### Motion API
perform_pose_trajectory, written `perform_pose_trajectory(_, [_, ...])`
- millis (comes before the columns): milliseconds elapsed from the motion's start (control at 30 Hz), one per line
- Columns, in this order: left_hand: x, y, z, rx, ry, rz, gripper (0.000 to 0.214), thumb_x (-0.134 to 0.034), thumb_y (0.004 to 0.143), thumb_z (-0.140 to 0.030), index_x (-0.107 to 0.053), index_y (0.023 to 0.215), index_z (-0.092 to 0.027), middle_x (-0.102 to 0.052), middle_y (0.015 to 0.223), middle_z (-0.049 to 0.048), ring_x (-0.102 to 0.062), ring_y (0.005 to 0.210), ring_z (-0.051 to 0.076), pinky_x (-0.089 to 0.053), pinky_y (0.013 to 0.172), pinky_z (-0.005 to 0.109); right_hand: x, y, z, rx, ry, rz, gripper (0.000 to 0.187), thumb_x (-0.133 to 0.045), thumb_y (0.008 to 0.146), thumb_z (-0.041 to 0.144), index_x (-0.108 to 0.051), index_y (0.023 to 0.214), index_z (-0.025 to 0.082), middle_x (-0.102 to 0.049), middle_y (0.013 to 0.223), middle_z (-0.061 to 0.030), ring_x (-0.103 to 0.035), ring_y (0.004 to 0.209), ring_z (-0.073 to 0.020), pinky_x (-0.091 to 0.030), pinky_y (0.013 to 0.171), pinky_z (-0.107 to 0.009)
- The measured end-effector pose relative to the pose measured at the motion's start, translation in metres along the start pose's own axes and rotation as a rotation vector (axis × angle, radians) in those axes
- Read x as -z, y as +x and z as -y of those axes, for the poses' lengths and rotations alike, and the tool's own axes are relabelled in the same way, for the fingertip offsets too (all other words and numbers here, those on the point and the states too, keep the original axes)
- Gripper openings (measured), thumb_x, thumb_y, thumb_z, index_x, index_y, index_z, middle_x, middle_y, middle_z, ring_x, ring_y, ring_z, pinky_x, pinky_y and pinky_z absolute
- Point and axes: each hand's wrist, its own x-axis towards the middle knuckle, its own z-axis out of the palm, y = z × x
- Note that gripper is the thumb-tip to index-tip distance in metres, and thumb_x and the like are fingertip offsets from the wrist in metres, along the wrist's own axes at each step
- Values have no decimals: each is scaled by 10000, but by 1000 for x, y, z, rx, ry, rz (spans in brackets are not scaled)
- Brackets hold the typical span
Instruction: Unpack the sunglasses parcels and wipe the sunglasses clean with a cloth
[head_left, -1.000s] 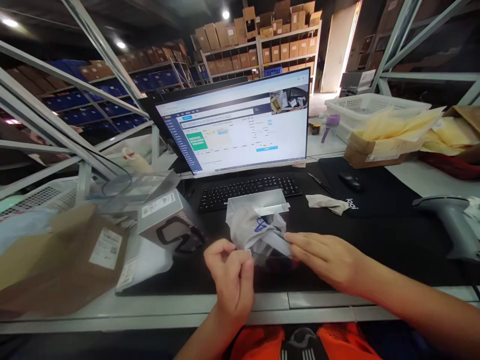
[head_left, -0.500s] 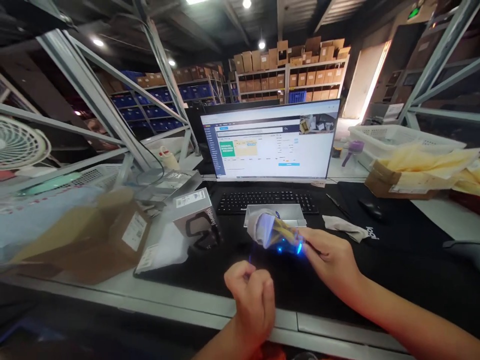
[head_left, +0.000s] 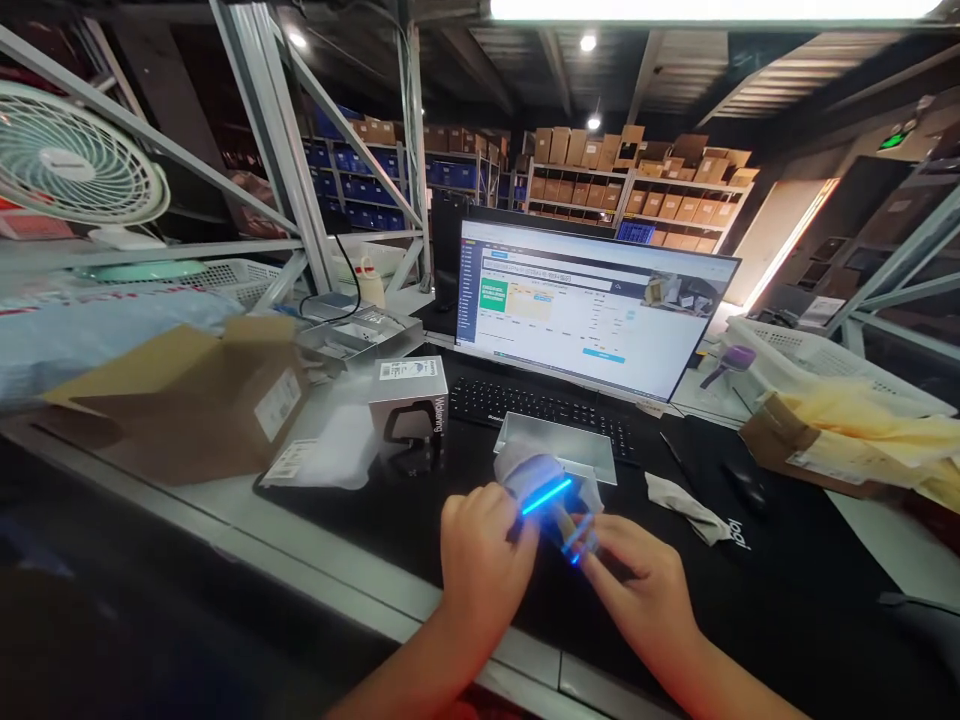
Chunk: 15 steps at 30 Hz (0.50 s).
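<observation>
Both my hands meet over the black desk mat (head_left: pixel 787 590), in front of the keyboard (head_left: pixel 544 408). Between them is a small grey-white device (head_left: pixel 536 480) with glowing blue light strips, partly wrapped in pale plastic. My left hand (head_left: pixel 484 560) grips its near left side with curled fingers. My right hand (head_left: pixel 637 585) pinches its right end, fingers closed. A flat silver-grey tray or lid (head_left: pixel 559 445) lies just behind the device.
A monitor (head_left: pixel 592 310) stands behind the keyboard. A small product box (head_left: pixel 411 412) and an open cardboard box (head_left: pixel 187 400) sit at left, a fan (head_left: pixel 71 165) further left. A crumpled cloth (head_left: pixel 682 500), mouse (head_left: pixel 739 487) and yellow padded envelopes (head_left: pixel 862 430) lie at right.
My left hand has come back up from the desk edge and taken hold of the device. Its blue lights came on. The camera has tilted up and turned left.
</observation>
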Motion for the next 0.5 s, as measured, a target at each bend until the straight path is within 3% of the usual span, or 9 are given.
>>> perform_pose_trajectory(233, [-8, -11, -6, -155, -189, -8, 256, -490, 965, -115, -553, 725, -179, -561, 725, 25, -487, 701, 173, -363, 663, 322, -4, 5, -13, 56, -182, -135, 181, -605, 911, 154, -767, 937, 230, -756, 1041, -85, -702, 944, -240, -597, 813, -394])
perform_pose_trajectory(367, [-9, -18, 0, -250, -222, -88, 206, -498, 932, -48, -549, 775, -170, -544, 738, 39, -470, 703, 177, -391, 659, 310, -7, 8, -16, 229, -443, -191, 167, -618, 874, 110, -729, 918, 227, -759, 1120, -60, -644, 1050, -288, -534, 943, -514])
perform_pose_trajectory(500, [-5, -19, 11, -242, -217, -178, 184, -456, 928, -32, -551, 850, -169, -536, 781, 49, -481, 723, 181, -408, 667, 306, -12, 11, -15, 395, -662, -180, 214, -640, 858, 90, -710, 1002, 232, -752, 1169, -36, -632, 1096, -273, -501, 1051, -499])
